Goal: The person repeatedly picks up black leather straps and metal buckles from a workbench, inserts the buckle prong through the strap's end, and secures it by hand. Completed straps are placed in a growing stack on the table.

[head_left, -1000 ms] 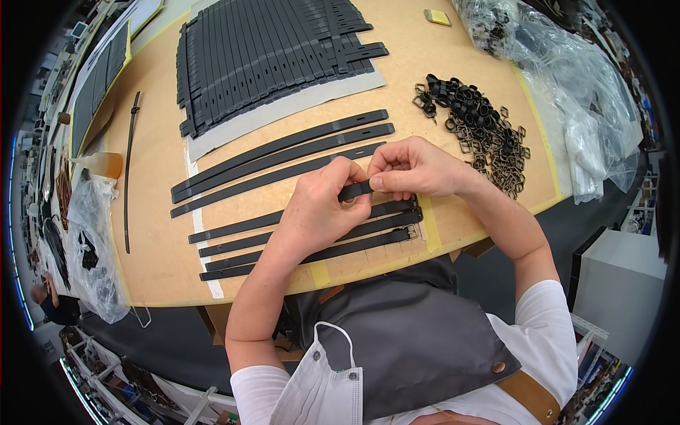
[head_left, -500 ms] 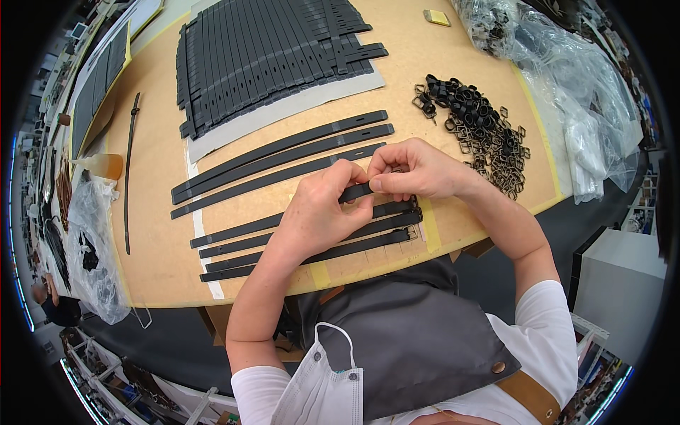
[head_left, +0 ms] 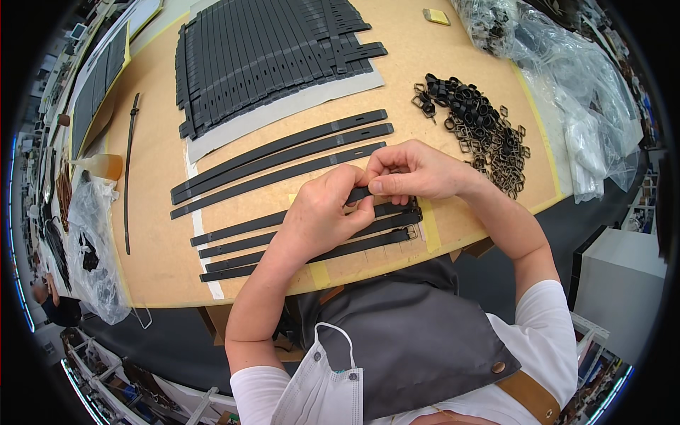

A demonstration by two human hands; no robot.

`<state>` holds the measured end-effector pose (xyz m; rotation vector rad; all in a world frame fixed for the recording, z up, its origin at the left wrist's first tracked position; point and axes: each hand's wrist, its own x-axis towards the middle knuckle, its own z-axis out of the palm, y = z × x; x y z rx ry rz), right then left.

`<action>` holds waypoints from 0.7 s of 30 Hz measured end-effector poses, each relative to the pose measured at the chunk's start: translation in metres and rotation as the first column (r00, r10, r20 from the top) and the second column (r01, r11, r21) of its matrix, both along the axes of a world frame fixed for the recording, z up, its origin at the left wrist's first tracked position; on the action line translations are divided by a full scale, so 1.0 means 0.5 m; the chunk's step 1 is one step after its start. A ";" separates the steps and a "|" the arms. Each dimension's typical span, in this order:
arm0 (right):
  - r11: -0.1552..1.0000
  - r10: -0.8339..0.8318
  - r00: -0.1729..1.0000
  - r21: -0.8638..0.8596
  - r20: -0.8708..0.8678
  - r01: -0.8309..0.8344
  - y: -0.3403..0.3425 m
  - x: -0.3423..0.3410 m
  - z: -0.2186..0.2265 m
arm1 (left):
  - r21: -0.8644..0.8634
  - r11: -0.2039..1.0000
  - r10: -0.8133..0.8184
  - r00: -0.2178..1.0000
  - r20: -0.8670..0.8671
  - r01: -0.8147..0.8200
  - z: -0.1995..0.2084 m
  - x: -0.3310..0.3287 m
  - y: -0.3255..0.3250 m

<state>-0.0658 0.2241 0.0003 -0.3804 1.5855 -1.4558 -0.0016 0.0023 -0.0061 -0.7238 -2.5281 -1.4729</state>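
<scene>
Between my two hands is the end of a black strap (head_left: pixel 358 193), raised a little off the table. My left hand (head_left: pixel 327 207) pinches it from the left with thumb and fingers. On its other side my right hand (head_left: pixel 416 172) grips the tip, fingers curled over it; what lies under those fingers is hidden. Nearest me, several black straps lie side by side, partly under my left forearm. The closest one ends in a metal buckle (head_left: pixel 411 232). Beyond my hands lie three flat straps, the middle one (head_left: pixel 283 159) showing a slot near its right end.
A large stack of black straps (head_left: pixel 262 57) rests on grey sheet at the back. Metal buckles (head_left: pixel 499 152) and black loops (head_left: pixel 467 99) are heaped at right, beside clear plastic bags (head_left: pixel 581 92). At left are a thin black strap (head_left: pixel 128 184) and an amber-filled bottle (head_left: pixel 106 166).
My left hand has shifted slightly right, closer to my right hand, so less of the strap shows between them. The other things have not moved.
</scene>
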 end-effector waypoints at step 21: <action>0.999 0.042 0.937 0.006 -0.347 -0.043 0.000 0.004 -0.018 | 0.190 0.975 -0.172 0.932 0.319 0.115 0.001 0.000 -0.001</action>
